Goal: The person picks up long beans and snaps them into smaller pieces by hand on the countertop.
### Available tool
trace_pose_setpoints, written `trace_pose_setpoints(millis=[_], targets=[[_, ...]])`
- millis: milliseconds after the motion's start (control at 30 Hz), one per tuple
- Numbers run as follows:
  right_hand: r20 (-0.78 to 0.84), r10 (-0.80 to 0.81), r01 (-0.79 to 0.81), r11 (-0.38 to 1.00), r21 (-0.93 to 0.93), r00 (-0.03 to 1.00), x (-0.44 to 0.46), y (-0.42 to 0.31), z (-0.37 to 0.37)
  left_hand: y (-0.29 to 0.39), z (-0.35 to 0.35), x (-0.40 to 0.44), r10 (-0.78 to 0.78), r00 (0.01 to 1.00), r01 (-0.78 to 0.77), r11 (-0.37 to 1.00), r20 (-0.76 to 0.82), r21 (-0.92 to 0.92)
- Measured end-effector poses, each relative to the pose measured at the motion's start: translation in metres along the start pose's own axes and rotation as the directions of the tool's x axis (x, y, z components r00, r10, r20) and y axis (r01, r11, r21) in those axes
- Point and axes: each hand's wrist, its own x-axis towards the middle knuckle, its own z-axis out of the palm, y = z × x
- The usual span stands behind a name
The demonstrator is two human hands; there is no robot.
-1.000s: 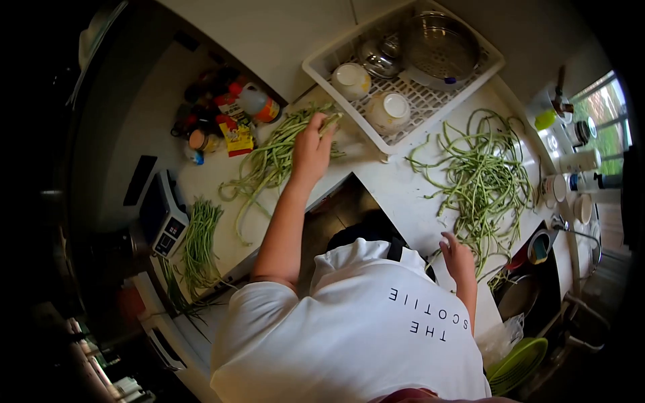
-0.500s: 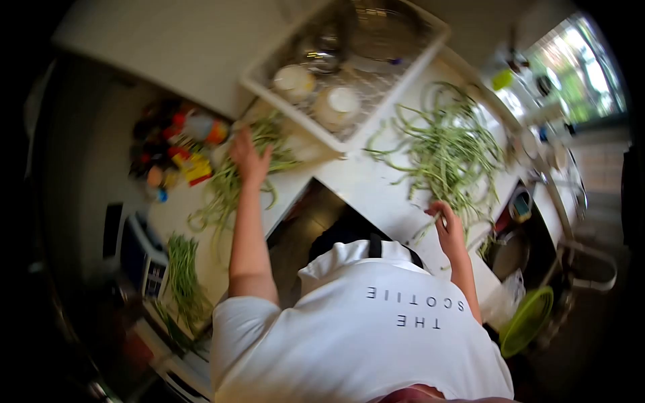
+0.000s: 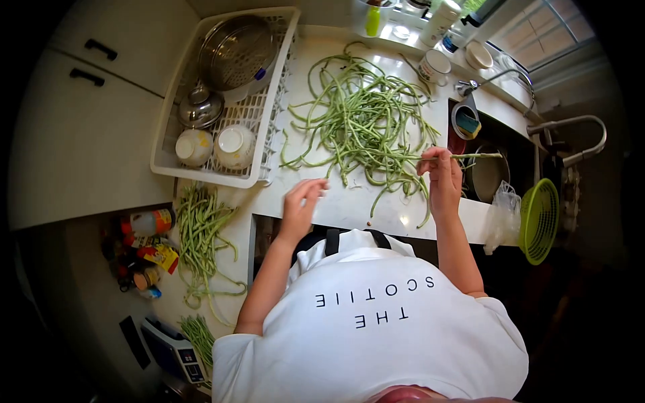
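Observation:
My right hand (image 3: 443, 183) is closed around a long green bean (image 3: 478, 156), whose end sticks out to the right over the sink. Just left of this hand, a large tangled pile of long beans (image 3: 366, 114) spreads over the white counter. My left hand (image 3: 300, 207) hovers by the counter's front edge, fingers loosely apart and nothing visible in them. To its left lies a smaller bunch of long beans (image 3: 201, 235), more neatly laid. A third bunch (image 3: 197, 336) lies beside a scale (image 3: 176, 352) at the lower left.
A white dish rack (image 3: 277, 87) with bowls and a steamer stands at the back left. Sauce bottles and packets (image 3: 151, 252) crowd the left corner. At right are the sink (image 3: 507, 124), tap (image 3: 571, 124), a plastic bag (image 3: 504, 218) and a green basket (image 3: 539, 221).
My left hand has left the smaller bean bunch and moved right. My right hand has lifted, with a bean held out sideways. The view has turned to the right.

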Motion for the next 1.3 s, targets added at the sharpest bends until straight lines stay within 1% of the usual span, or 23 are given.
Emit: trace_pose_setpoints(millis=[67,100,167,200,267,333,400,467,600,667,733,833,867,933,1000,1067,1100,1133,1167,1200,1233,1267,1300], targets=[[0.01,0.015,-0.016,0.997,0.081,1.0,-0.005,-0.002,0.006,0.013,0.03,0.022,-0.079,0.98,0.14,0.926,0.182,-0.351],[0.025,0.047,-0.05,0.992,0.112,0.999,-0.008,-0.001,0.008,0.026,0.038,0.03,-0.073,0.979,0.137,0.929,0.193,-0.344],[0.066,0.093,-0.099,0.991,0.093,0.993,-0.015,0.004,0.005,0.053,0.049,0.044,-0.121,0.953,0.287,0.646,0.276,-0.708],[0.045,0.085,-0.089,0.992,0.094,0.995,-0.019,0.005,0.004,0.053,0.05,0.051,-0.115,0.948,0.297,0.65,0.296,-0.7],[0.141,0.143,-0.141,0.99,-0.025,0.98,-0.024,0.005,0.005,0.05,0.049,0.064,-0.18,0.956,0.293,0.544,0.232,-0.786],[0.117,0.13,-0.13,0.991,-0.002,0.985,-0.028,0.006,0.004,0.061,0.049,0.069,-0.207,0.942,0.335,0.523,0.264,-0.784],[0.2,0.145,-0.148,0.989,0.004,0.969,-0.028,0.001,0.003,0.057,0.05,0.069,-0.217,0.936,0.352,0.61,0.278,-0.709],[0.193,0.158,-0.163,0.987,0.007,0.968,-0.028,-0.002,0.001,0.061,0.057,0.069,-0.245,0.922,0.387,0.593,0.3,-0.706],[0.124,0.159,-0.167,0.984,0.055,0.979,-0.026,-0.015,-0.007,0.062,0.061,0.07,-0.22,0.945,0.328,0.643,0.243,-0.692],[-0.013,0.119,-0.116,0.984,0.133,0.993,-0.024,-0.013,-0.016,0.057,0.058,0.071,-0.208,0.97,0.233,0.681,0.122,-0.694],[-0.038,0.1,-0.091,0.98,0.177,0.994,-0.022,-0.013,-0.027,0.059,0.054,0.072,-0.184,0.975,0.215,0.666,0.122,-0.714],[-0.149,0.088,-0.056,0.977,0.206,0.985,-0.02,-0.014,-0.03,0.066,0.047,0.065,-0.11,0.992,0.124,0.733,0.063,-0.669],[-0.119,0.111,-0.081,0.968,0.237,0.987,-0.021,-0.014,-0.036,0.069,0.046,0.064,-0.117,0.992,0.118,0.741,0.046,-0.661],[-0.152,0.054,0.006,0.931,0.364,0.987,-0.02,-0.012,-0.037,0.078,0.048,0.062,-0.058,0.998,0.059,0.755,0.022,-0.654],[-0.147,0.048,0.007,0.935,0.355,0.988,-0.021,-0.007,-0.045,0.079,0.045,0.063,-0.005,1.0,0.002,0.768,-0.002,-0.64],[-0.159,0.045,0.015,0.934,0.357,0.986,-0.022,-0.007,-0.046,0.089,0.045,0.064,-0.068,0.995,0.095,0.898,0.077,-0.431],[-0.136,0.014,0.011,0.983,0.183,0.991,-0.022,-0.01,-0.044,0.086,0.045,0.065,-0.114,0.99,0.135,0.942,0.085,-0.309],[-0.113,-0.013,0.013,1.0,-0.001,0.994,-0.023,-0.015,-0.042,0.084,0.044,0.066,-0.111,0.989,0.135,0.94,0.093,-0.314],[-0.076,0.023,-0.023,1.0,0.005,0.997,-0.025,-0.021,-0.037,0.083,0.042,0.065,-0.167,0.974,0.17,0.985,0.153,-0.007],[-0.083,0.02,-0.02,1.0,-0.002,0.996,-0.026,-0.023,-0.031,0.081,0.043,0.065,-0.233,0.954,0.169,0.938,0.19,0.303],[-0.008,0.04,-0.04,0.999,0.025,0.999,-0.026,-0.023,-0.025,0.078,0.048,0.064,-0.118,0.979,0.037,0.902,0.163,0.429],[0.07,0.061,-0.065,0.996,0.053,0.996,-0.027,-0.024,-0.018,0.08,0.053,0.06,-0.118,0.979,0.036,0.903,0.168,0.428],[0.091,0.105,-0.113,0.99,0.084,0.99,-0.026,-0.024,-0.011,0.099,0.062,0.057,-0.003,0.985,-0.085,0.864,0.174,0.497]])
